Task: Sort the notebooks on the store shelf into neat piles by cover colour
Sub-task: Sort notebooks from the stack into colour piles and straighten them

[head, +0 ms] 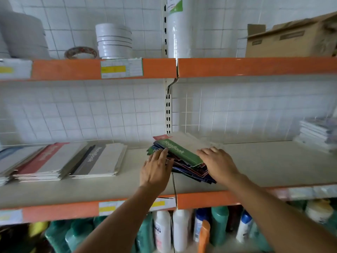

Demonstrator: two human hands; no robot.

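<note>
Flanking the mixed notebook pile (184,161), flat hands (155,168) touch it.

Both hands — left hand (155,168), right hand (218,164) — flank the untidy notebook pile (184,157).

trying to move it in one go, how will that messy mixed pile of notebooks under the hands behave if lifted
The mixed pile is fanned out with corners askew, so it would probably slide apart. The covers look thin and glossy, so likely floppy and slippery. The left hand and right hand flank it, which should help.
</note>
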